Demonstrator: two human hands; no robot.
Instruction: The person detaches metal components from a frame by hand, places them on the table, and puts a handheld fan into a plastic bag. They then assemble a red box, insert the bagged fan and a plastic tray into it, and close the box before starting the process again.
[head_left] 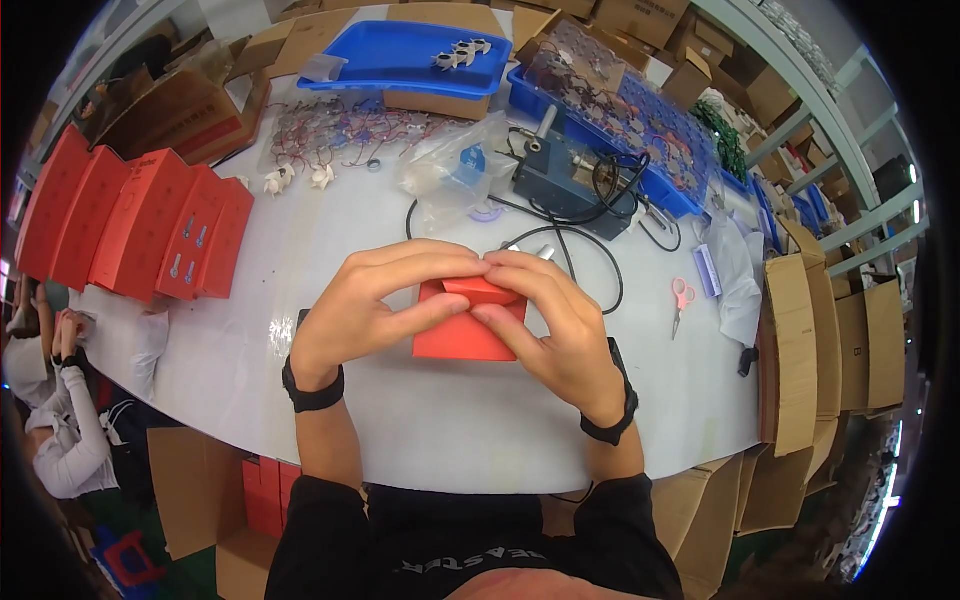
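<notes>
A small red cardboard box (460,343) sits on the white table (420,430) right in front of me. My left hand (375,298) is on its left side, with the thumb on the near edge and the fingers curved over the far side. On the opposite side my right hand (555,318) grips it the same way. Both sets of fingertips meet over the top, where a red flap (480,290) is folded partly inward. My fingers hide the far part of the box. Each wrist wears a black band.
Several red boxes (140,225) stand in a row at left. Behind are a clear plastic bag (450,175), a dark soldering station (575,180) with cables, and blue trays (400,50). Pink scissors (682,295) lie at right, near open cartons (790,350). Another person (75,430) is at far left.
</notes>
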